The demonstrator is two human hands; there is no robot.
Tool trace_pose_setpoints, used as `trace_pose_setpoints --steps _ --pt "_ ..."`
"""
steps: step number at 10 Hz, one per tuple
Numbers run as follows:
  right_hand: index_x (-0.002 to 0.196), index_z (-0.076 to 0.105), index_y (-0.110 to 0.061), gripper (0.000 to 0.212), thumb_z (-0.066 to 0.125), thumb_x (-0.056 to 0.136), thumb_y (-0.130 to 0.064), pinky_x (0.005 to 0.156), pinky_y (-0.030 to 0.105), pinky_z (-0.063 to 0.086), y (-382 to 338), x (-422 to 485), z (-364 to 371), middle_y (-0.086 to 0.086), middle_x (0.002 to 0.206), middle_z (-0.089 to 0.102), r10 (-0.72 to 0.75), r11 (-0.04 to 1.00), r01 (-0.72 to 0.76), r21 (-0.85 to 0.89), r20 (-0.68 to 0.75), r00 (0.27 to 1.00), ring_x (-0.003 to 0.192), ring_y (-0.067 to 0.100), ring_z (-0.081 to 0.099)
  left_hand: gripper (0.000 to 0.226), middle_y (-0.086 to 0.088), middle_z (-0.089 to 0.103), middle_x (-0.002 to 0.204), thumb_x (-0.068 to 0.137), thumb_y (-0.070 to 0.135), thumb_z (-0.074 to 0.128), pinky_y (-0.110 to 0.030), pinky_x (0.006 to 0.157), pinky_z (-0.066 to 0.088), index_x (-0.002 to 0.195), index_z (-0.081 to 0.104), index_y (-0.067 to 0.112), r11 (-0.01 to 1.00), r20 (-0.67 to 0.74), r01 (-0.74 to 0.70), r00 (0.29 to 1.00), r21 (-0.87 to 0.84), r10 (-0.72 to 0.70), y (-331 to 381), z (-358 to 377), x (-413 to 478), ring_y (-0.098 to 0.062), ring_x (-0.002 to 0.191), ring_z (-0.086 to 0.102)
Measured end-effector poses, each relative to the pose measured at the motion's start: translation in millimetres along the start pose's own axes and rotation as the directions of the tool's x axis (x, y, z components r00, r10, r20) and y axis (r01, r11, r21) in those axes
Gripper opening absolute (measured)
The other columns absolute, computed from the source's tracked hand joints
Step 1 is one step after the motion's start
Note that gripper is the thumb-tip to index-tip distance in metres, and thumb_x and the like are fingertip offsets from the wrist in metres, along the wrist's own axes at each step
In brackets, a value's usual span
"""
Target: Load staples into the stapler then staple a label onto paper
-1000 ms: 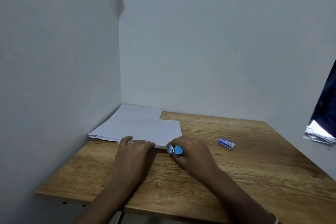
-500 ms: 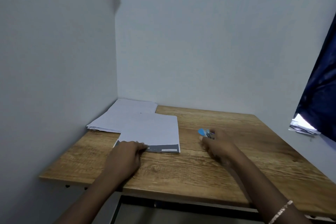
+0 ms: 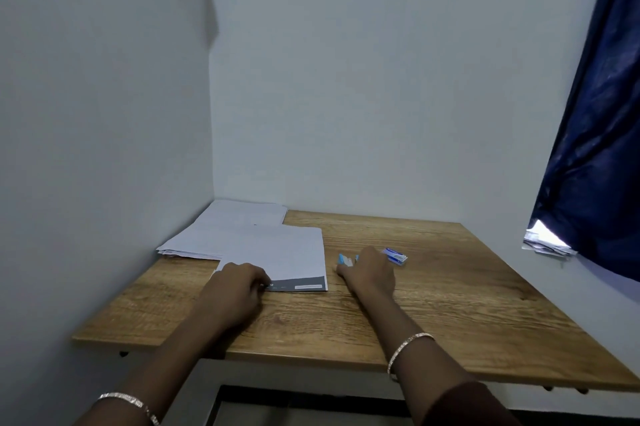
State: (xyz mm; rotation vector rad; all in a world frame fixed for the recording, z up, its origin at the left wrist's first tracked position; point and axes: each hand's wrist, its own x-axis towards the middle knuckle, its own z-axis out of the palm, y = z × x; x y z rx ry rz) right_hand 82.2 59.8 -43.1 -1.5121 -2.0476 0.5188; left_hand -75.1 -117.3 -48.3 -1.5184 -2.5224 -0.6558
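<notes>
A white paper sheet (image 3: 287, 252) with a grey band along its near edge lies on the wooden table (image 3: 450, 304). My left hand (image 3: 239, 282) presses on the sheet's near-left corner with its fingers curled over the edge. The small blue stapler (image 3: 346, 259) rests on the table just right of the sheet. My right hand (image 3: 370, 273) is closed over it, and only its blue tip shows beyond my fingers. A small blue-and-white staple box (image 3: 395, 256) lies right behind that hand. No separate label is visible.
A loose stack of white paper (image 3: 221, 231) fills the far-left corner against the walls. A dark blue curtain (image 3: 595, 148) hangs at the right over some crumpled papers (image 3: 547, 244). Bare wood stretches across the table's right half and near edge.
My right hand has carried the stapler from the sheet's near edge rightward to the table beside the staple box. My left hand has stayed on the sheet's corner.
</notes>
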Motion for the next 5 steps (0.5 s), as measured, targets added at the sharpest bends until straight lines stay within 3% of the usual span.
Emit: trace_pose_setpoints --steps 1,2,3,4,5 --pt "0.121 0.058 -0.011 0.061 0.076 0.081 -0.053 0.078 0.034 0.049 1 -3 1 0.007 0.12 0.066 -0.012 1.0 0.011 -0.017 -0.014 1.0 0.109 0.026 0.064 0.032 0.005 0.074 0.119 0.092 0.017 0.056 -0.03 0.089 0.053 0.115 0.073 0.033 1.0 0.03 -0.004 1.0 0.006 0.004 10 -1 6 -0.015 0.107 0.065" --pt "0.119 0.056 -0.009 0.059 0.07 0.084 -0.055 0.08 0.037 0.05 4 1 -1 0.008 0.119 0.065 0.001 0.997 0.0 0.075 -0.018 1.0 0.109 0.029 0.064 0.035 0.001 0.072 0.124 0.096 0.012 0.052 -0.03 0.09 0.051 0.122 0.07 0.029 1.0 0.001 -0.029 1.0 -0.008 0.029 26 0 16 -0.018 0.109 0.064" --pt "0.094 0.064 -0.014 0.035 0.063 0.091 -0.049 0.076 0.035 0.051 10 13 -9 0.004 0.103 0.069 -0.039 0.983 0.061 0.171 -0.124 0.992 0.092 0.024 0.065 0.034 0.002 0.072 0.123 0.1 0.015 0.049 -0.033 0.093 0.049 0.124 0.069 0.026 0.996 -0.11 -0.084 0.991 -0.026 0.081 44 3 33 -0.021 0.115 0.062" --pt "0.079 0.065 -0.016 0.031 0.059 0.096 -0.04 0.075 0.036 0.053 19 27 -28 0.0 0.087 0.068 -0.141 0.975 0.185 0.125 -0.295 0.945 0.085 0.022 0.066 0.03 -0.001 0.071 0.126 0.1 0.017 0.051 -0.036 0.095 0.048 0.125 0.067 0.019 0.983 -0.269 -0.139 0.958 -0.124 0.101 65 6 56 -0.024 0.118 0.062" --pt "0.08 0.067 -0.01 0.033 0.053 0.101 -0.032 0.071 0.041 0.052 22 51 -45 0.004 0.082 0.067 -0.238 0.944 0.323 0.065 -0.542 0.806 0.082 0.024 0.062 0.034 -0.013 0.061 0.141 0.101 0.017 0.052 -0.04 0.109 0.04 0.132 0.061 0.008 0.964 -0.428 -0.194 0.898 -0.18 0.101 85 12 94 -0.03 0.135 0.053"
